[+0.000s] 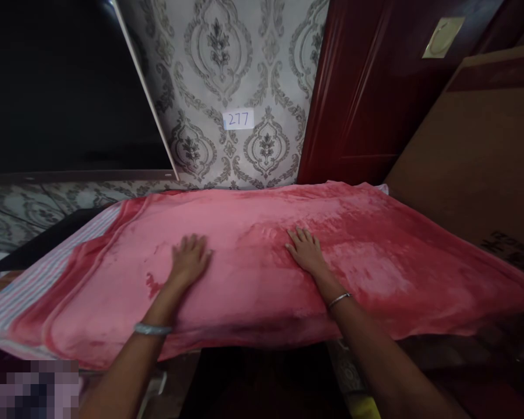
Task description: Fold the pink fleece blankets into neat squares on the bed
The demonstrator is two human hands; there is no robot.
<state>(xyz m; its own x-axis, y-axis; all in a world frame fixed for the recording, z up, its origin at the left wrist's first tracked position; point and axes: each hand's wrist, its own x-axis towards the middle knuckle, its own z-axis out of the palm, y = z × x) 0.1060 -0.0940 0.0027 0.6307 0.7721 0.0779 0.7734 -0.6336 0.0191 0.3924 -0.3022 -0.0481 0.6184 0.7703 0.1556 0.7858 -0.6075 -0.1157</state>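
Observation:
A pink and red plush blanket [244,285] lies spread over a flat surface in front of me, its pile brushed into lighter and darker patches. My left hand [191,258] rests on it left of the middle, palm down with the fingers stretched out. Right of the middle, my right hand [305,249] also lies flat on the blanket, fingers apart. Neither hand grips anything. Beneath the blanket's left side a striped cloth [56,273] shows along the edge. The surface under both is mostly hidden.
A large dark television screen [70,93] hangs at the left. A paper marked 277 [238,119] is on the patterned wall [266,70]. Dark red door panelling [358,99] stands behind at the right, with a big cardboard box [480,157] before it.

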